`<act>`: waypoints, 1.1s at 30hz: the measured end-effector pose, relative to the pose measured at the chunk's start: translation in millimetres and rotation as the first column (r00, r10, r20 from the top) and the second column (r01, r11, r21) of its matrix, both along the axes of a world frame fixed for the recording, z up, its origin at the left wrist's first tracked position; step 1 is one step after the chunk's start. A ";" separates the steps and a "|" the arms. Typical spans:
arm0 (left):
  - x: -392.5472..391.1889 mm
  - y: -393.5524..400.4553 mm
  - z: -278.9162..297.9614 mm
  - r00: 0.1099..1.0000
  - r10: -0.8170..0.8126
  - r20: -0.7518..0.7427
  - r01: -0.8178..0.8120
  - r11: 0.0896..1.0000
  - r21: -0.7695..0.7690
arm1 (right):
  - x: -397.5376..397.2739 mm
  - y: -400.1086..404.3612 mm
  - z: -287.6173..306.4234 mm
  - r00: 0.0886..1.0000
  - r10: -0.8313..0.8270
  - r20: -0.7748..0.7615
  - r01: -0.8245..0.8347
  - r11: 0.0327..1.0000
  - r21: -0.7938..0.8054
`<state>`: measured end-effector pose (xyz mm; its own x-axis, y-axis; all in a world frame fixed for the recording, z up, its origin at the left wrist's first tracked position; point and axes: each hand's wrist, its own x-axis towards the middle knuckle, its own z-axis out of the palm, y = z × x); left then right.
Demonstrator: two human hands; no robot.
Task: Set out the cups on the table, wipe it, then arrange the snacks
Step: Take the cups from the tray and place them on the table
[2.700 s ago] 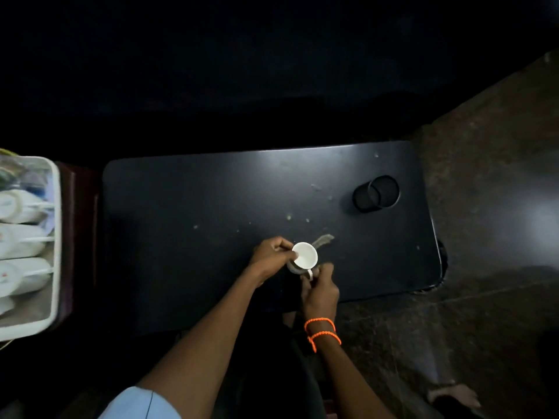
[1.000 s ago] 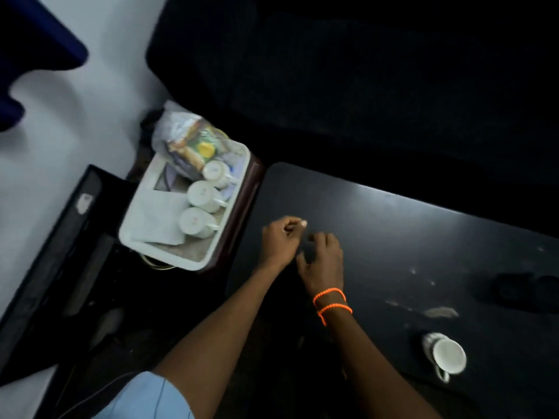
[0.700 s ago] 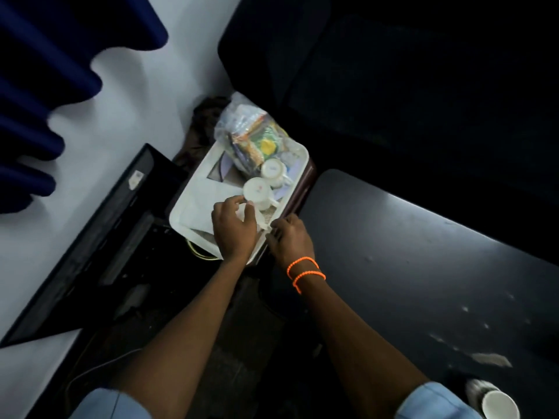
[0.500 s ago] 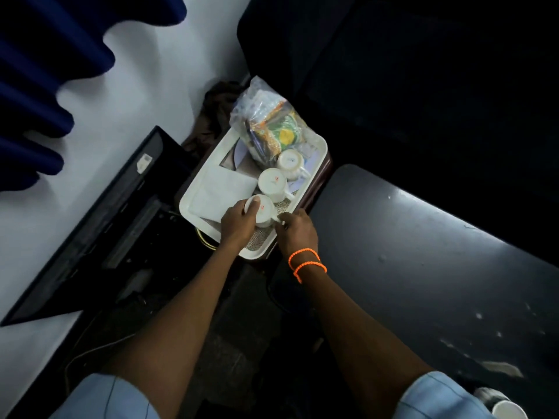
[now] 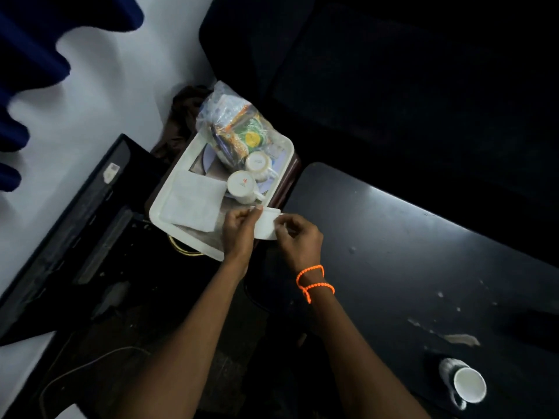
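Note:
A white cup (image 5: 267, 222) is held above the near corner of the white tray (image 5: 169, 220), between both hands. My left hand (image 5: 239, 229) grips its left side and my right hand (image 5: 298, 238), with orange bead bracelets at the wrist, grips its right side. Two more white cups (image 5: 242, 184) (image 5: 257, 163) lie upside down in the tray. A clear bag of snacks (image 5: 239, 131) sits at the tray's far end, and a folded white cloth (image 5: 193, 201) lies on its left side. One cup (image 5: 467, 385) stands upright on the black table (image 5: 408, 252) near its front edge.
The tray rests on a dark stand left of the table. A black flat panel (image 5: 75, 225) leans by the white wall at left. Pale smears and crumbs (image 5: 459, 338) mark the table top. A dark sofa fills the background.
The hands left the first cup on the table, reached left to the tray and took hold of the nearest cup. It is now lifted off the tray between both hands.

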<state>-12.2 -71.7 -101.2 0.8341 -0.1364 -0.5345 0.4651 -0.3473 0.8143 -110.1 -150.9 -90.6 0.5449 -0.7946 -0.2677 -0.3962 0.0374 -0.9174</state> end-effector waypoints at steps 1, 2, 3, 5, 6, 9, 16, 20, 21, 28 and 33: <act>-12.2 -9.5 -1.5 0.999 -0.036 -0.010 0.036 0.999 -0.014 | -16.2 -5.5 -0.1 0.998 -0.055 0.011 0.055 0.999 -0.003; -25.0 -18.8 -3.5 0.997 -0.073 -0.027 0.073 0.997 -0.021 | -31.9 -10.3 0.1 0.993 -0.116 0.026 0.116 0.993 0.012; -37.5 -27.7 -6.6 0.992 -0.116 -0.050 0.115 0.993 -0.027 | -46.2 -14.3 -1.0 0.982 -0.185 0.030 0.183 0.982 0.043; -81.5 -60.7 -17.5 0.960 -0.261 -0.097 0.257 0.965 -0.060 | -97.3 -29.7 -8.6 0.933 -0.360 -0.016 0.360 0.929 0.083; -88.3 -64.3 -21.7 0.951 -0.292 -0.102 0.284 0.955 -0.079 | -107.6 -26.9 -11.8 0.919 -0.393 -0.039 0.395 0.912 0.108; -116.9 -82.5 -27.6 0.914 -0.372 -0.163 0.354 0.926 -0.132 | -148.0 -13.6 -20.4 0.872 -0.473 -0.129 0.490 0.854 0.175; -211.0 -104.8 -45.3 0.607 -0.744 -0.281 0.787 0.612 0.079 | -252.1 18.9 -47.5 0.710 -0.624 -0.327 0.693 0.702 0.165; -245.1 -99.0 -50.8 0.462 -0.833 -0.305 0.887 0.435 0.157 | -280.1 45.5 -65.8 0.651 -0.639 -0.410 0.731 0.673 0.111; -251.8 -95.8 -53.6 0.431 -0.849 -0.304 0.902 0.399 0.166 | -285.3 51.3 -68.9 0.644 -0.633 -0.430 0.734 0.670 0.113; -281.1 -81.7 -70.4 0.433 -0.857 -0.279 0.901 0.402 0.163 | -310.9 62.1 -78.3 0.628 -0.603 -0.491 0.722 0.687 0.081; -289.2 -83.8 -73.7 0.407 -0.874 -0.266 0.913 0.380 0.150 | -322.6 56.9 -77.2 0.654 -0.555 -0.514 0.671 0.739 0.056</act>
